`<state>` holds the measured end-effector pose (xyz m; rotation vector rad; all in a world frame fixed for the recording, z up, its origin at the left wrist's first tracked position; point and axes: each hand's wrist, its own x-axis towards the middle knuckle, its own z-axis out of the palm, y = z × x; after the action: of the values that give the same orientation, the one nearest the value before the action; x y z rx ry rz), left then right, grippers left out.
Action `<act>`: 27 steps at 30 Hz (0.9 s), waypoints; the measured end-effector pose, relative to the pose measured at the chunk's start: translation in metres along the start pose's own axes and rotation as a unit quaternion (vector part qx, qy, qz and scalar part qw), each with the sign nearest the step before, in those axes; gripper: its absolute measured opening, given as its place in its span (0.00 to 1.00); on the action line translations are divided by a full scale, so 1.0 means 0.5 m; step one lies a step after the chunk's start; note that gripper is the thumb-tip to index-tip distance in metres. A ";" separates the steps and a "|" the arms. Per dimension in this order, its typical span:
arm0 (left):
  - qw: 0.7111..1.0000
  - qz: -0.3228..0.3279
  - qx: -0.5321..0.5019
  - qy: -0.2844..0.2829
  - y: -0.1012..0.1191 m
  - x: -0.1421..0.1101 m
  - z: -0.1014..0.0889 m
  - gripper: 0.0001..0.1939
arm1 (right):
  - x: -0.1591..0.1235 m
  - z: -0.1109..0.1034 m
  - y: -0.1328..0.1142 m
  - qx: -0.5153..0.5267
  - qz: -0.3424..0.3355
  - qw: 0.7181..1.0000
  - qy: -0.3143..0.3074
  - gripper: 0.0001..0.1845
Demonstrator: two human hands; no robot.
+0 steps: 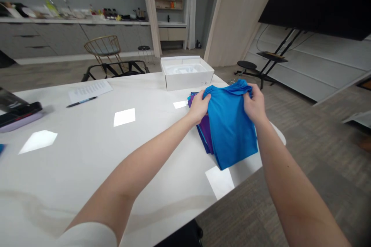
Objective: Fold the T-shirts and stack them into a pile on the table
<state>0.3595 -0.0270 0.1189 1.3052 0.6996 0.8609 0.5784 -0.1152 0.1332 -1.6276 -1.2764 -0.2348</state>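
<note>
A bright blue folded cloth (233,127), perhaps a garment, hangs between my two hands near the right end of the table. My left hand (199,106) pinches its upper left corner. At the upper right corner, my right hand (255,104) grips the gathered top edge. The lower part of the blue cloth drapes down toward the table's edge. Behind and partly under it lies a pile of purple and dark blue cloths (205,129), mostly hidden by the blue one.
A white open box (187,81) with pale contents stands behind the cloths on the white table (139,123). Farther left are a printed sheet (91,90), a pen (81,102) and a dark object with a lilac base (21,114). A black-framed chair (116,70) stands beyond the table.
</note>
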 end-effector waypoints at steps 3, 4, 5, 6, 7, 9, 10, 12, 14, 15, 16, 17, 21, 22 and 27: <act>0.999 0.037 0.011 0.015 -0.007 0.061 -0.014 0.16 | 0.058 0.036 0.019 -0.006 -0.007 1.000 -0.006 0.15; 0.998 0.043 0.020 0.027 -0.020 0.082 -0.024 0.16 | 0.070 0.058 0.032 -0.013 0.001 1.000 -0.018 0.15; 0.998 0.044 0.031 0.043 -0.038 0.102 -0.037 0.16 | 0.077 0.084 0.046 -0.024 0.015 0.999 -0.031 0.15; 0.997 0.035 0.045 0.058 -0.058 0.119 -0.049 0.16 | 0.078 0.110 0.062 -0.037 0.033 0.997 -0.051 0.15; 0.996 0.018 0.061 0.068 -0.078 0.133 -0.062 0.15 | 0.076 0.135 0.077 -0.053 0.054 0.994 -0.075 0.15; 0.993 -0.019 0.090 0.080 -0.114 0.152 -0.083 0.14 | 0.064 0.175 0.103 -0.091 0.095 0.983 -0.131 0.15; 0.991 -0.034 0.104 0.083 -0.127 0.157 -0.091 0.13 | 0.058 0.189 0.114 -0.106 0.109 0.977 -0.149 0.15; 0.985 -0.048 0.138 0.092 -0.141 0.163 -0.101 0.14 | 0.048 0.204 0.125 -0.126 0.125 0.971 -0.157 0.17; 0.976 -0.034 0.187 0.109 -0.143 0.161 -0.103 0.19 | 0.042 0.208 0.124 -0.147 0.136 0.969 -0.142 0.20; 0.968 -0.009 0.221 0.119 -0.140 0.156 -0.102 0.23 | 0.041 0.208 0.118 -0.166 0.141 0.967 -0.134 0.22; 0.957 0.028 0.260 0.126 -0.137 0.149 -0.099 0.26 | 0.039 0.207 0.109 -0.191 0.143 0.963 -0.127 0.25; 0.942 0.074 0.304 0.125 -0.133 0.140 -0.095 0.28 | 0.038 0.206 0.097 -0.216 0.139 0.959 -0.122 0.27; 0.853 0.238 0.464 0.014 -0.125 0.094 -0.066 0.28 | 0.028 0.207 0.048 -0.256 0.039 0.957 -0.127 0.25; 0.833 0.256 0.489 -0.023 -0.127 0.085 -0.057 0.26 | 0.025 0.209 0.042 -0.248 0.011 0.958 -0.145 0.23; 0.813 0.186 0.547 -0.072 -0.153 0.079 -0.044 0.26 | 0.003 0.235 0.070 -0.213 0.023 0.940 -0.265 0.25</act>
<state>0.3723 0.0144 0.0416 2.5902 0.8658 0.6251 0.5599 -0.0196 0.0584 -2.1877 -1.6699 -0.0401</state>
